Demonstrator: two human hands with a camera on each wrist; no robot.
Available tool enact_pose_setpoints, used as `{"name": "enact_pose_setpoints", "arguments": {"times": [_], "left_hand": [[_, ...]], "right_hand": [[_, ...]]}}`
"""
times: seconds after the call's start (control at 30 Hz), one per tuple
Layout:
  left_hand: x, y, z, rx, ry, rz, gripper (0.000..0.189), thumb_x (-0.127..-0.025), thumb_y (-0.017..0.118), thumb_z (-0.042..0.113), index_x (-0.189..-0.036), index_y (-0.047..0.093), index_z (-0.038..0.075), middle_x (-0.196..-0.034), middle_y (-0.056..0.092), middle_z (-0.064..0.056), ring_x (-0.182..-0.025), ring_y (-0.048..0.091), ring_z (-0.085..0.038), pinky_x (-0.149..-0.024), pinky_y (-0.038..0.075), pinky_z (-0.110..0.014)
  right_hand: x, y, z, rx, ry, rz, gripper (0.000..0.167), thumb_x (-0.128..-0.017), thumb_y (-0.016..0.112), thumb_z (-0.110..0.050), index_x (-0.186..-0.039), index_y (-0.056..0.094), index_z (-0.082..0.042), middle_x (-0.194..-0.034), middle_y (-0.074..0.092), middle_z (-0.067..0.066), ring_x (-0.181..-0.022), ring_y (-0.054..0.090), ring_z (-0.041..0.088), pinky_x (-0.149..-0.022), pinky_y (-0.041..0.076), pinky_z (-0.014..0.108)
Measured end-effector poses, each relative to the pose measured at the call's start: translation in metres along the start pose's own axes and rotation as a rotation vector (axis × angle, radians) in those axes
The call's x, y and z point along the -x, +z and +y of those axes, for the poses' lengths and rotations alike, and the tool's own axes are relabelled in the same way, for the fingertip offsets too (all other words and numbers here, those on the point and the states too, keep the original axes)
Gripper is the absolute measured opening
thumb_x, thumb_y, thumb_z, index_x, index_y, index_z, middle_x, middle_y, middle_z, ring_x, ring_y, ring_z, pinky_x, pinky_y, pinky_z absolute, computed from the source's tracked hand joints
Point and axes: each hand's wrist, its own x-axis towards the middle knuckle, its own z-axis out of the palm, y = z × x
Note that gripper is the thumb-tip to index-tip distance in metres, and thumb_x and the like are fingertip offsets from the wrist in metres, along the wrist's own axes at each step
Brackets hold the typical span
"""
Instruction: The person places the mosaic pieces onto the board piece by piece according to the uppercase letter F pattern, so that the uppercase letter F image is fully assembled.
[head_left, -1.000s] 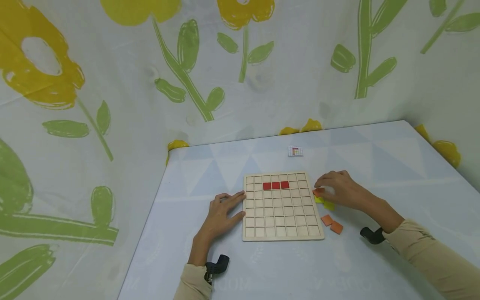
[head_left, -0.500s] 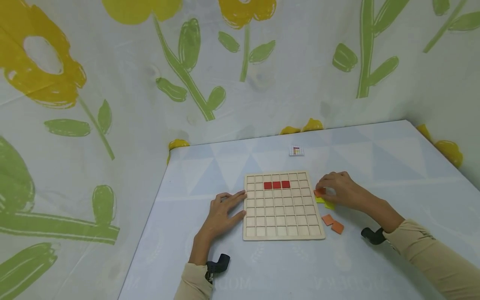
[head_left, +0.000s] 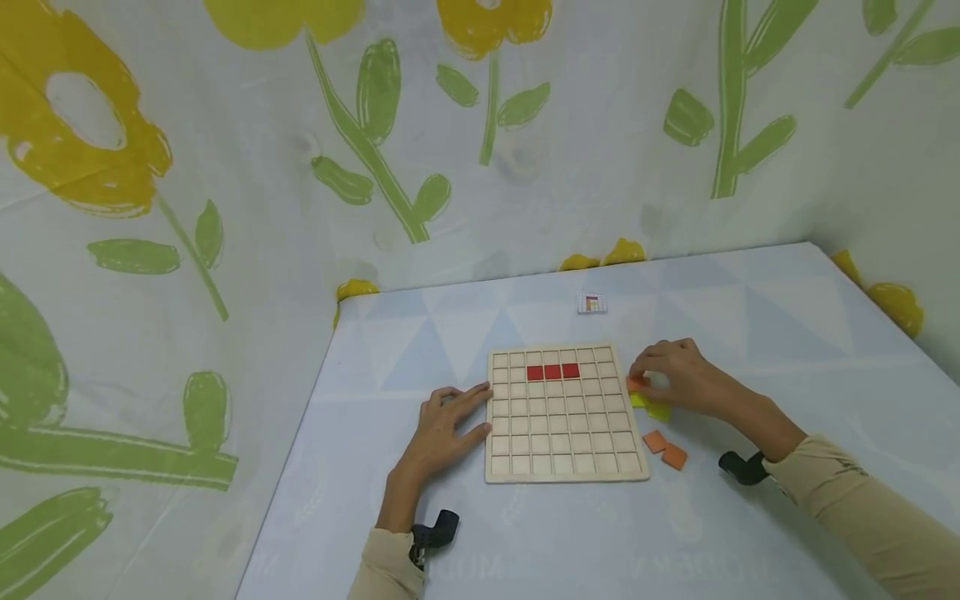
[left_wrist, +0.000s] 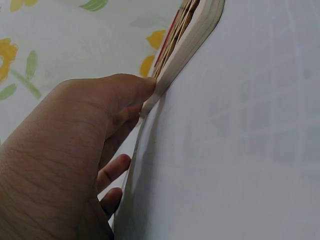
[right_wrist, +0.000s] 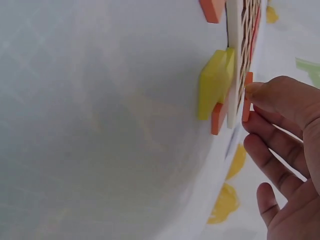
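My left hand [head_left: 442,433] touches the left edge of a wooden grid board [head_left: 562,433] with extended fingers and thumb; the left wrist view shows the thumb against the board's side [left_wrist: 185,57]. Three red tiles [head_left: 552,372] sit side by side in the board's second row. Just off the board's right side is my right hand [head_left: 678,377]. Its thumb and a finger pinch an orange tile [right_wrist: 247,97], held above the table. Below it lie yellow tiles [head_left: 658,411] and another orange tile [right_wrist: 218,118], which the hand hides in the head view.
Two loose orange tiles [head_left: 674,456] lie by the board's lower right, one touching the other. Behind the board is a small card [head_left: 592,302] printed with a coloured grid pattern. A flower-patterned curtain [head_left: 570,183] closes in the table's back and sides.
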Motion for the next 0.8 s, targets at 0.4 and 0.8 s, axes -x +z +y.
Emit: {"name": "enact_pose_setpoints", "arguments": {"times": [0.4, 0.8], "left_hand": [[0.003, -0.003, -0.001, 0.017, 0.015, 0.003, 0.055, -0.097, 0.058, 0.047, -0.149, 0.05, 0.032, -0.153, 0.04, 0.023, -0.132, 0.036, -0.021, -0.1, 0.028, -0.046], [0.002, -0.003, 0.0, 0.014, 0.037, 0.029, 0.055, -0.096, 0.059, 0.047, -0.148, 0.052, 0.032, -0.152, 0.042, 0.022, -0.131, 0.037, -0.021, -0.099, 0.029, -0.047]], "right_hand": [[-0.013, 0.001, -0.013, -0.06, -0.028, 0.054, 0.021, -0.078, 0.086, -0.008, -0.095, 0.076, -0.015, -0.1, 0.072, -0.001, -0.098, 0.062, 0.024, -0.085, 0.035, 0.046], [-0.028, 0.006, -0.025, -0.063, -0.077, 0.086, 0.018, -0.079, 0.086, -0.012, -0.093, 0.076, -0.016, -0.098, 0.071, -0.002, -0.096, 0.062, 0.023, -0.086, 0.037, 0.049]]}}
